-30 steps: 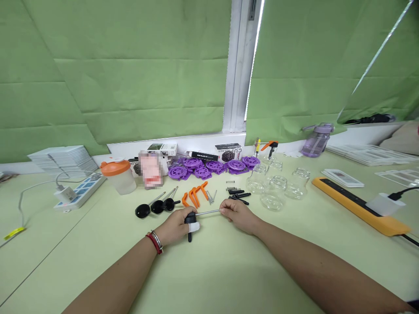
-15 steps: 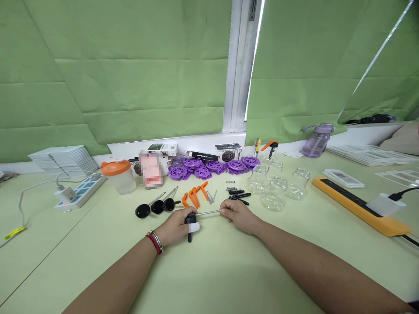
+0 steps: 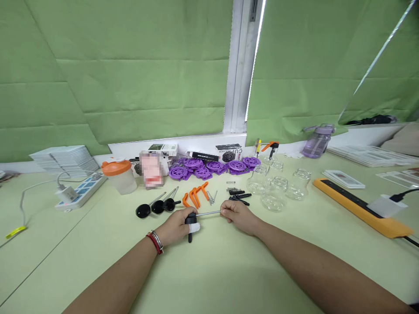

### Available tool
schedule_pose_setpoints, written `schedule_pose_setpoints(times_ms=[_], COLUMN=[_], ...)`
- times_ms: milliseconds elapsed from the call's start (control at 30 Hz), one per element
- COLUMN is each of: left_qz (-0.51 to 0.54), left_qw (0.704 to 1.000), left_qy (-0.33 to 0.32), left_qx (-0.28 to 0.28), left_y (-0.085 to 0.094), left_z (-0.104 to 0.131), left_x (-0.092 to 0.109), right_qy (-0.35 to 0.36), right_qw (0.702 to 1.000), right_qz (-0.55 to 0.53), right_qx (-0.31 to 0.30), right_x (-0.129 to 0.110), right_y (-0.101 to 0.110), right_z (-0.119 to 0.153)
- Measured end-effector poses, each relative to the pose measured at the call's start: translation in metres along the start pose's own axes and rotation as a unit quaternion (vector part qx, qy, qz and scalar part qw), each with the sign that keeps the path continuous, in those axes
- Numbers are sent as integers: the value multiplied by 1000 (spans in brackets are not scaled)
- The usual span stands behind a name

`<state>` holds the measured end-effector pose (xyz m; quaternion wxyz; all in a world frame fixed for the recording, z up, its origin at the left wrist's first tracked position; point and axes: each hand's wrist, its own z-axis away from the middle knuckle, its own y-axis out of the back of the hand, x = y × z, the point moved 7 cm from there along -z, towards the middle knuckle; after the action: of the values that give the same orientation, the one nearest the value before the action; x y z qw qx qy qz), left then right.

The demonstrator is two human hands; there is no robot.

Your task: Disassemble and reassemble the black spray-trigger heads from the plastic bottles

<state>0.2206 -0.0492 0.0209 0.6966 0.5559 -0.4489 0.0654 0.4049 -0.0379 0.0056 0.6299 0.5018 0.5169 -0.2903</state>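
My left hand (image 3: 178, 223), a white wrap on one finger, is closed around a black sprayer head (image 3: 190, 219) with a short black piece pointing down below it. From the head a thin metal tube (image 3: 208, 213) runs right, and my right hand (image 3: 238, 214) pinches its far end; what is inside those fingertips is hidden. Beyond my left hand lie several round black sprayer heads (image 3: 157, 206) with metal tubes. Orange trigger levers (image 3: 195, 196), thin metal pins (image 3: 212, 197), springs (image 3: 231, 182) and black rods (image 3: 240, 196) lie just past my hands.
Several clear glass bottles (image 3: 273, 201) stand at the right, before a yellow power strip (image 3: 360, 207). Purple plastic parts (image 3: 203, 172) and boxes line the back edge. At the left are an orange-lidded cup (image 3: 124, 181) and a white power strip (image 3: 85, 192).
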Motion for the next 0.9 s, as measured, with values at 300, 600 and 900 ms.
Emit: schedule_pose_setpoints(times_ms=[300, 600, 900], left_qz=[10, 15, 16], left_qw=[1000, 1000, 1000], left_qy=[9, 8, -7], left_qx=[2, -2, 8], left_y=[0, 0, 2], left_z=[0, 1, 3], left_x=[-2, -1, 5], right_qy=[23, 24, 23], right_qw=[1000, 1000, 1000], right_qz=[15, 19, 4], right_qx=[9, 6, 8], right_x=[5, 4, 6], right_y=[1, 0, 0], right_z=[-1, 0, -1])
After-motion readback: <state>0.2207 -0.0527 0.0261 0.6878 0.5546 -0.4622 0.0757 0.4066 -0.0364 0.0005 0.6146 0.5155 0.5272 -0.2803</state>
